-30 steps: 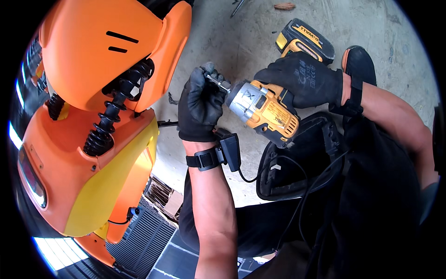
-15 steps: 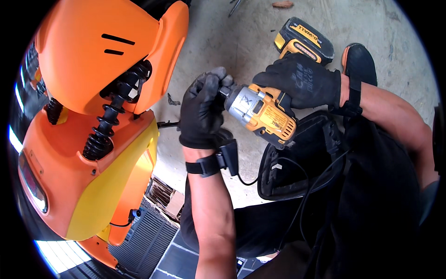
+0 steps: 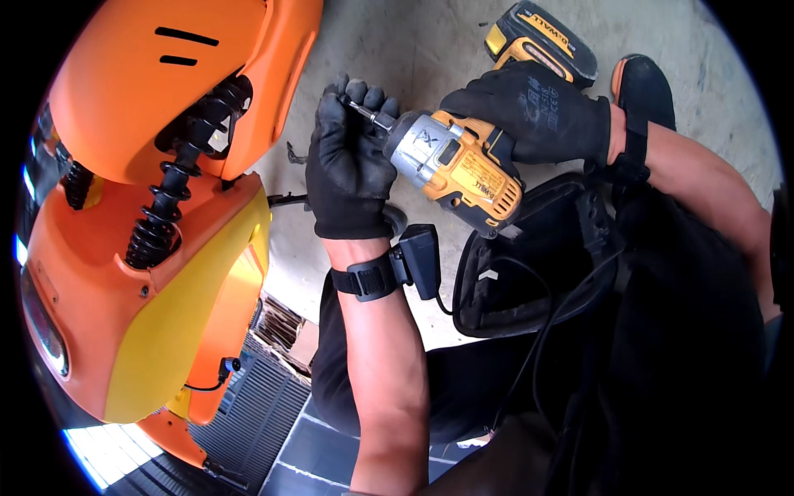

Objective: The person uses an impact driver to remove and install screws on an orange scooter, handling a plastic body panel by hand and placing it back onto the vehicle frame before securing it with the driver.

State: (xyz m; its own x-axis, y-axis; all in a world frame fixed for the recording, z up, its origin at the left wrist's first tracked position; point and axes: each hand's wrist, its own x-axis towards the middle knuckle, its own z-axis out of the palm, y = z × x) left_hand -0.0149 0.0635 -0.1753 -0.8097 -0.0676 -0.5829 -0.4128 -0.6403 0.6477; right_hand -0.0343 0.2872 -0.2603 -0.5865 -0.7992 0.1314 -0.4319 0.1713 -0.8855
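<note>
My right hand [image 3: 533, 116], in a black work glove, is wrapped around the handle of a yellow and black cordless impact driver [image 3: 463, 169]. The driver's silver nose points up and left, with a slim metal driver bit [image 3: 364, 112] in it. My left hand [image 3: 351, 161], gloved too, is turned palm up at the nose, its fingers curled and its thumb pinching at the bit's tip. Whether a small screw sits at that tip is hidden by the fingers. Left of my hands stands an orange and yellow vehicle body [image 3: 190, 256] with a black coil-spring shock absorber [image 3: 169, 198].
An open black plastic housing [image 3: 471, 310] lies on the concrete floor by my legs, with a black cable [image 3: 542, 355] across it. Scrap cardboard [image 3: 285, 335] and a dark ribbed mat [image 3: 248, 405] are below the vehicle. A connector [image 3: 230, 364] hangs from its panel.
My left hand has turned and opened somewhat, moving from around the driver's nose to the bit's tip, so the bit now shows. Driver and right hand have shifted slightly up and left.
</note>
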